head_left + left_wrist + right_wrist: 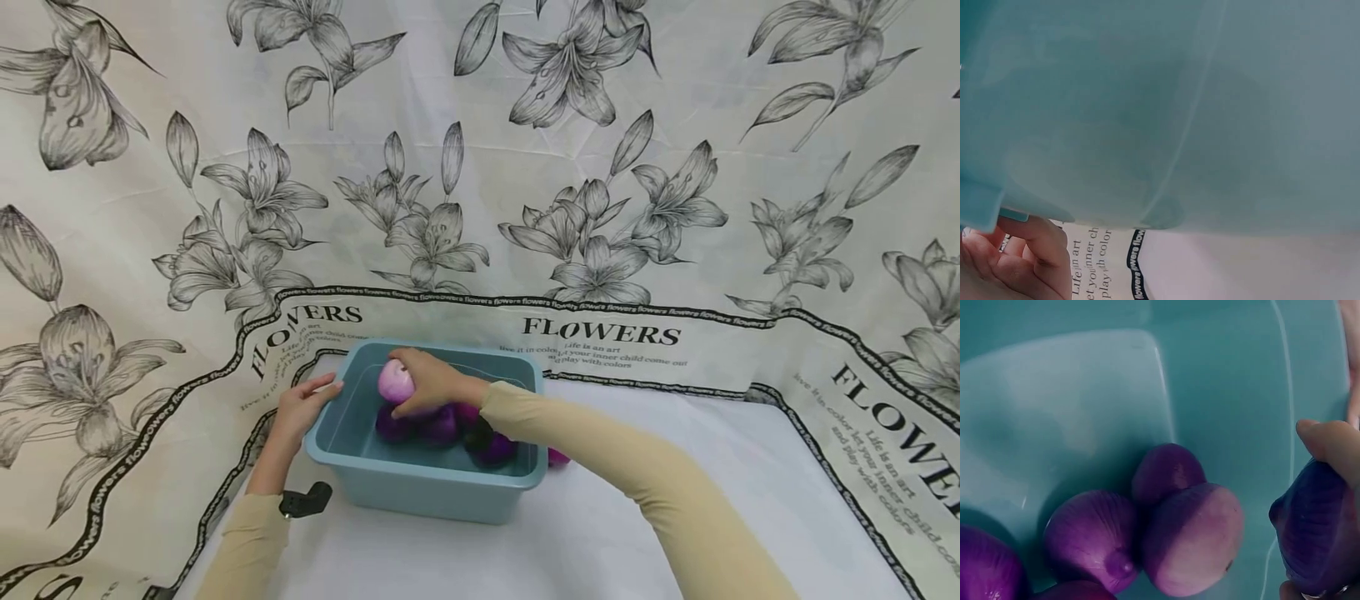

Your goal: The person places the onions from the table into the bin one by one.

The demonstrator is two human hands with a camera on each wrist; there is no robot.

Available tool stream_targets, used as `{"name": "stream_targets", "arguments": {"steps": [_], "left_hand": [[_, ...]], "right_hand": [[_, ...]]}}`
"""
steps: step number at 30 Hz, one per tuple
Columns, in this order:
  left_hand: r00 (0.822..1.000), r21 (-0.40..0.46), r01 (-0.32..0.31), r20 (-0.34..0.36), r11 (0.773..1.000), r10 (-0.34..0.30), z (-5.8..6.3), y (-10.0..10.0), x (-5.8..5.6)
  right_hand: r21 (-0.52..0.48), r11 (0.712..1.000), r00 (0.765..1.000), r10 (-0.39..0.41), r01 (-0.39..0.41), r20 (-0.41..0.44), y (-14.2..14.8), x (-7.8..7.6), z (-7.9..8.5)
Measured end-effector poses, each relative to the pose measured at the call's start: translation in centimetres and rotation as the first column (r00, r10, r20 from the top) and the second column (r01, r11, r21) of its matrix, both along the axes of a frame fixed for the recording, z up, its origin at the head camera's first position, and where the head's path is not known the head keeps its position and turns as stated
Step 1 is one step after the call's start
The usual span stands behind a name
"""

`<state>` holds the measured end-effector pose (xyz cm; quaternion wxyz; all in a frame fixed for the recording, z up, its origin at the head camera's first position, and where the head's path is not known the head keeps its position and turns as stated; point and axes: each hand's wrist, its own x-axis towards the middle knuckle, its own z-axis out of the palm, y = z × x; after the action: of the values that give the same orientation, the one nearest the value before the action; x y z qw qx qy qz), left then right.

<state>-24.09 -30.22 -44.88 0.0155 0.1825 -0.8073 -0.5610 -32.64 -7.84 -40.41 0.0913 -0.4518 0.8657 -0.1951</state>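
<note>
A blue-grey plastic basin (431, 498) stands on the white table. My left hand (297, 410) grips its left rim; in the left wrist view the curled fingers (1035, 247) show under the rim's edge. Inside the basin my right hand (433, 382) holds a purple onion (394, 382), raised above the others. In the right wrist view this onion (1316, 531) appears dark, between thumb and fingers. Several more purple onions (1092, 534) lie on the basin floor, bunched together. The right forearm hides part of the basin's right side.
Beyond the basin's right wall a magenta, rounded thing (557, 457) shows partly on the table. Behind and at both sides hangs a white cloth (600, 250) printed with flowers and lettering. A black band (306, 500) sits on the left wrist.
</note>
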Motion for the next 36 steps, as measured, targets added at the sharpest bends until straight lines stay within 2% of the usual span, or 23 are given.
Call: {"name": "stream_targets", "arguments": {"steps": [5, 13, 20, 25, 36], "left_hand": [[1.000, -0.002, -0.003, -0.007, 1.000, 0.003, 0.0, 0.3, -0.2], [1.000, 0.002, -0.003, -0.023, 1.000, 0.003, 0.0, 0.4, -0.4], [1.000, 0.004, -0.002, -0.020, 1.000, 0.002, 0.1, 0.4, -0.3], [1.000, -0.024, -0.002, -0.026, 1.000, 0.002, 0.1, 0.1, -0.4], [1.000, -0.007, -0.003, -0.010, 1.000, 0.003, 0.0, 0.1, -0.2]], "right_hand": [[0.057, 0.998, 0.998, -0.027, 0.031, -0.063, -1.1, 0.1, -0.9], [0.027, 0.994, 0.991, -0.106, 0.108, -0.082, -2.4, -0.3, -2.7], [0.018, 0.995, 0.986, -0.093, 0.096, -0.135, -2.8, -0.3, -3.3], [0.025, 0.995, 0.989, -0.097, 0.100, -0.116, -2.9, -0.2, -3.5], [0.045, 0.995, 0.991, -0.080, 0.085, -0.109, -2.4, -0.3, -3.5]]}}
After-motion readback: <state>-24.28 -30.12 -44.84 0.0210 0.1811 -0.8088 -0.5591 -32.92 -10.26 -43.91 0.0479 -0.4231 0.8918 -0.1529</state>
